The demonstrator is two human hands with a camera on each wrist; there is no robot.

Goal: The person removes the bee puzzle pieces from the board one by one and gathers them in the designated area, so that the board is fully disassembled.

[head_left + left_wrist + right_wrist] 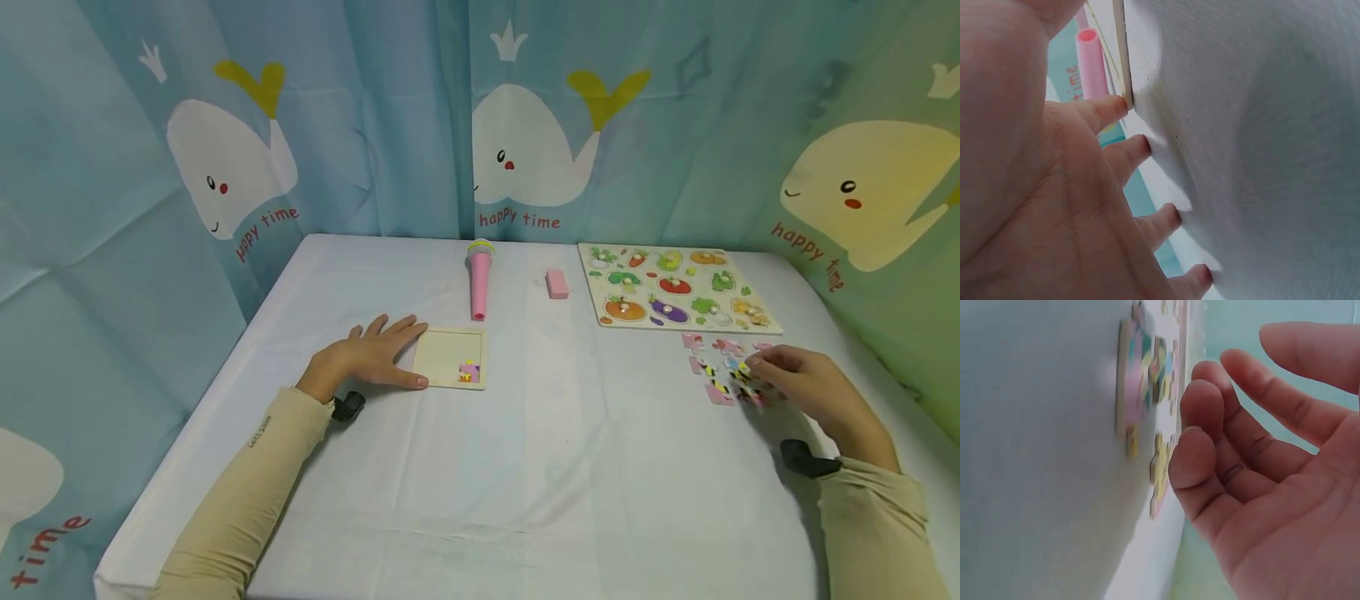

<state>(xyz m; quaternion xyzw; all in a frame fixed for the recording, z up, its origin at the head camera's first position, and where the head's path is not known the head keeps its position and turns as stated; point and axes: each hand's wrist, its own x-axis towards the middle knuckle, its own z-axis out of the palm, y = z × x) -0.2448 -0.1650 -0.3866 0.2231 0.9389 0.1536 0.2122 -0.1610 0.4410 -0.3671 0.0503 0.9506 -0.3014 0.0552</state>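
Observation:
A square wooden puzzle tray (442, 354) lies left of the table's middle, with a pink and yellow puzzle piece (470, 372) in its near right corner. My left hand (371, 354) spreads its fingers at the tray's left side; thumb and index finger touch its near and far corners. The other fingertips (1169, 215) rest on the cloth. On the right, loose jigsaw pieces (721, 393) with pink, yellow and black prints lie in rough rows. Over their right side hovers my right hand (825, 396), fingers loosely bent, thumb apart, nothing visible between them.
A pink toy microphone (479, 283) lies behind the tray, and a pink block (557, 284) is to its right. The vegetable peg board (637, 323) lies behind the loose pieces. A whale-print curtain (420, 125) hangs along the white-covered table's back edge.

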